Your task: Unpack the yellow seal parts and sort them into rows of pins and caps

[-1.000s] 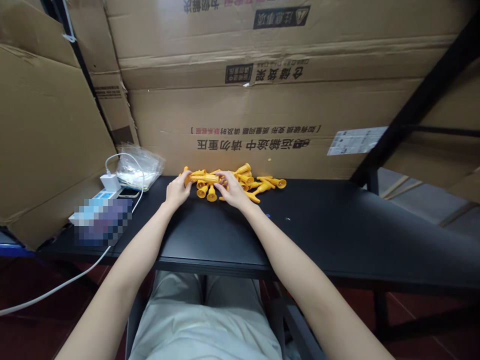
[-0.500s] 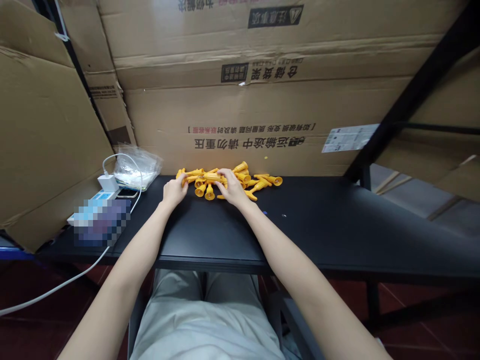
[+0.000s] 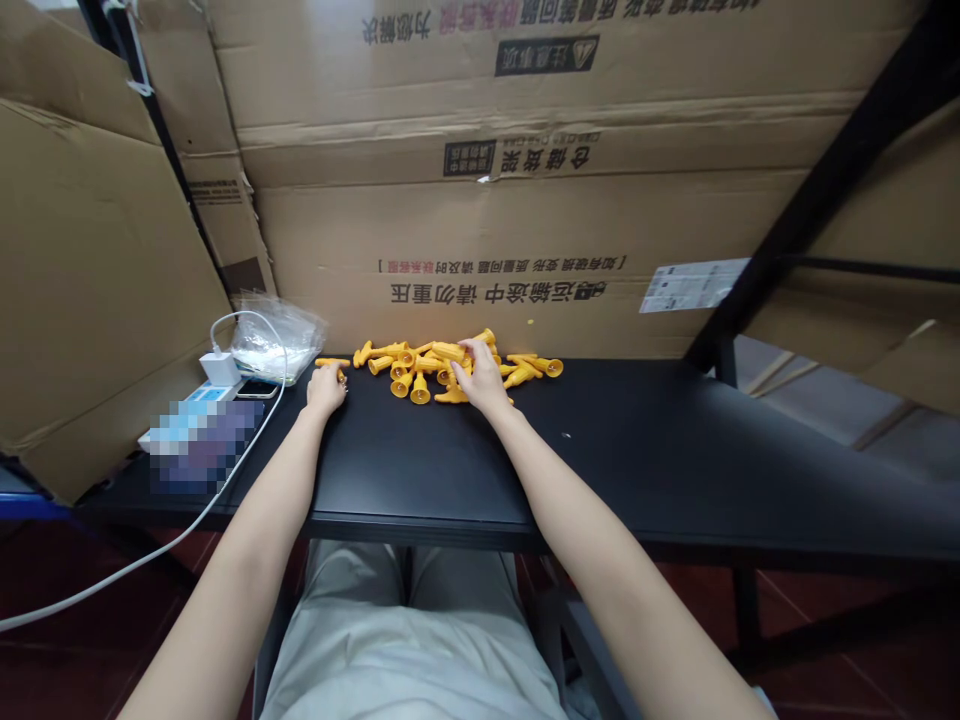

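Note:
A heap of several yellow plastic cone-shaped pegs [image 3: 420, 366] lies on the black table [image 3: 637, 460] near the cardboard at the back. My left hand [image 3: 326, 386] rests on the table to the left of the heap, fingers curled on one yellow peg [image 3: 332, 363] that lies apart from the rest. My right hand [image 3: 480, 374] sits on the middle of the heap, its fingers pinched round another yellow peg [image 3: 448, 350].
Large cardboard boxes [image 3: 525, 200] wall off the back and left. A clear plastic bag [image 3: 277, 338], a white charger with cable [image 3: 219, 366] and a phone lie at the table's left end. A black shelf post [image 3: 810, 190] slants at the right.
My left hand has moved left out of the heap, taking one yellow peg with it. My right hand stays on the heap and has shifted slightly right.

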A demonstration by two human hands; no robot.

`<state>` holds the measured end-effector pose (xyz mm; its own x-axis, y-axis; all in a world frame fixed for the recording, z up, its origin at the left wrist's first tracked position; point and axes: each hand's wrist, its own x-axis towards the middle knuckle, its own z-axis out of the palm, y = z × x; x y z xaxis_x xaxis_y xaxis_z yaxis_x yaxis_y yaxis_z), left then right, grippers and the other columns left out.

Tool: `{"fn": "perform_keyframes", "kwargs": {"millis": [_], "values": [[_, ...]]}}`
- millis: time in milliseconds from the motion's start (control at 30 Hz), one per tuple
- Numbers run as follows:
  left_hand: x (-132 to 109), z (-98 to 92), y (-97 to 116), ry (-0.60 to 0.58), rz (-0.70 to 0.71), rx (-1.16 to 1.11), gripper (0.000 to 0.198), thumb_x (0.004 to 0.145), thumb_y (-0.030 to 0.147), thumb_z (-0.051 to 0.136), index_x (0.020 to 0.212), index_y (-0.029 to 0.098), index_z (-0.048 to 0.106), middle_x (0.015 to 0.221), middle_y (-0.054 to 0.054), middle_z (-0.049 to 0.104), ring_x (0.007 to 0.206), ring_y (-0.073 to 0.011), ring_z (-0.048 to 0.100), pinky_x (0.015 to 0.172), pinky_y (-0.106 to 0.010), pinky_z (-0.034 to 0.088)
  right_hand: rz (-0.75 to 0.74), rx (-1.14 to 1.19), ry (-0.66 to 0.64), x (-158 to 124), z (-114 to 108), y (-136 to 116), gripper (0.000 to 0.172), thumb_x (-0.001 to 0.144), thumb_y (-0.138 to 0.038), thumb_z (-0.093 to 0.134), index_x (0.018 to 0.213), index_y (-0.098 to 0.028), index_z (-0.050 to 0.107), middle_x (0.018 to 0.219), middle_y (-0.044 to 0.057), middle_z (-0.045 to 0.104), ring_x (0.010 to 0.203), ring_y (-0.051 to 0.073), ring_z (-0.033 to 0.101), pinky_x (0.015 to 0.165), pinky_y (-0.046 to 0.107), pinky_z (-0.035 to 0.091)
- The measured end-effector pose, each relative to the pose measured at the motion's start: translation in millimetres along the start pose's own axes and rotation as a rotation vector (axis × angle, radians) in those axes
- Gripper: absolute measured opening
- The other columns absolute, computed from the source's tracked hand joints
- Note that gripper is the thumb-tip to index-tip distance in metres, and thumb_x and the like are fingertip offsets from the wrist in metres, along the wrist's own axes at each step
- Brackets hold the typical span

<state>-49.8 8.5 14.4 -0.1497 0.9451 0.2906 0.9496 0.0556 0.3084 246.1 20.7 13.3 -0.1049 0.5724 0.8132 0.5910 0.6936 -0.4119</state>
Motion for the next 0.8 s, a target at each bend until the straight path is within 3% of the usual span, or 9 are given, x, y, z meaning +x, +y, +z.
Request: {"fn": "perform_keyframes", "kwargs": {"millis": [133, 333, 467, 600, 800], "values": [[4.3, 7.9, -6.5, -0.096, -0.047, 0.065, 0.049, 0.086, 0.018, 0.042, 0.133, 0.028, 0.050, 0.133, -0.009, 0.054, 0.122, -0.0298, 0.047, 0.098, -0.049, 0.041, -0.008, 0.016, -0.013, -0.9, 1.4, -0.3, 0.026, 0.081, -0.023, 0.052, 0.107, -0.020, 0.051, 0.108, 0.013, 0.057, 0.103, 0.027, 0.055, 0.092, 0.047, 0.045], [4.2, 4.9, -3.1, -0.111, -0.139, 0.085, 0.053, 0.084, 0.020, 0.043, 0.135, 0.030, 0.049, 0.137, -0.012, 0.051, 0.126, -0.0314, 0.045, 0.101, -0.052, 0.039, -0.018, 0.025, -0.028, -1.4, 4.9, -0.6, 0.026, 0.081, -0.023, 0.052, 0.106, -0.021, 0.051, 0.108, 0.012, 0.058, 0.103, 0.026, 0.055, 0.092, 0.045, 0.046], [0.2, -3.7, 8.8, -0.048, -0.092, 0.096, 0.045, 0.088, 0.022, 0.037, 0.128, 0.024, 0.057, 0.128, -0.014, 0.058, 0.120, -0.0314, 0.051, 0.097, -0.049, 0.042, -0.024, 0.030, -0.032, -2.2, 5.8, 0.4, 0.025, 0.081, -0.024, 0.052, 0.106, -0.021, 0.051, 0.106, 0.012, 0.058, 0.102, 0.026, 0.056, 0.092, 0.045, 0.046], [-0.8, -5.4, 18.2, -0.143, -0.048, 0.129, 0.036, 0.082, 0.014, 0.045, 0.109, 0.016, 0.068, 0.120, -0.015, 0.063, 0.114, -0.0288, 0.058, 0.095, -0.040, 0.046, -0.028, 0.029, -0.039, -2.7, 5.8, 0.8, 0.025, 0.081, -0.024, 0.051, 0.106, -0.021, 0.051, 0.106, 0.012, 0.058, 0.102, 0.026, 0.056, 0.092, 0.044, 0.046], [9.6, 6.3, 1.4, -0.161, -0.073, 0.136, 0.045, 0.078, 0.009, 0.049, 0.121, 0.011, 0.059, 0.121, -0.019, 0.062, 0.113, -0.0279, 0.060, 0.093, -0.035, 0.049, -0.021, 0.037, -0.046, -2.9, 6.3, 0.8, 0.026, 0.081, -0.024, 0.051, 0.107, -0.021, 0.051, 0.107, 0.011, 0.058, 0.103, 0.027, 0.056, 0.092, 0.046, 0.046]]}}
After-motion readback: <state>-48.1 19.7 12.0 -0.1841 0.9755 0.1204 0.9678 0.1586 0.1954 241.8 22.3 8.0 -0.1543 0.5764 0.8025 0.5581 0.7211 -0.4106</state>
